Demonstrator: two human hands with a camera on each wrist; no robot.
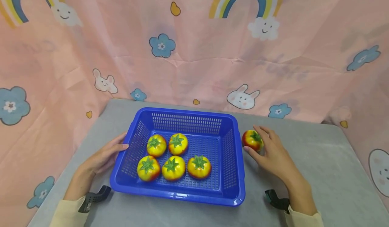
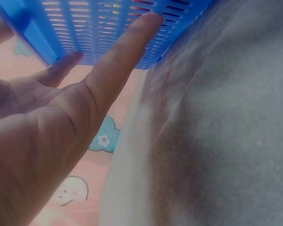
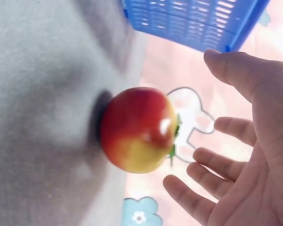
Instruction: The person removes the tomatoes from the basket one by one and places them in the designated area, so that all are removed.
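From my station I read the basket (image 1: pixel 176 195) as a strong, even blue, its walls patterned with rows of slots. The five fruits (image 1: pixel 173 169) inside it are bright yellow with red blushing, each topped by a green star of leaves. I see much deeper red on the single fruit (image 1: pixel 250 141) to the right, with yellow patches. The table (image 1: pixel 322 159) shows plain grey to me. On the far side I have pink cloth (image 1: pixel 197 73) printed with blue flowers, white rabbits, small golden hearts and banded rainbows. The sleeves (image 1: pixel 68 213) are cream.
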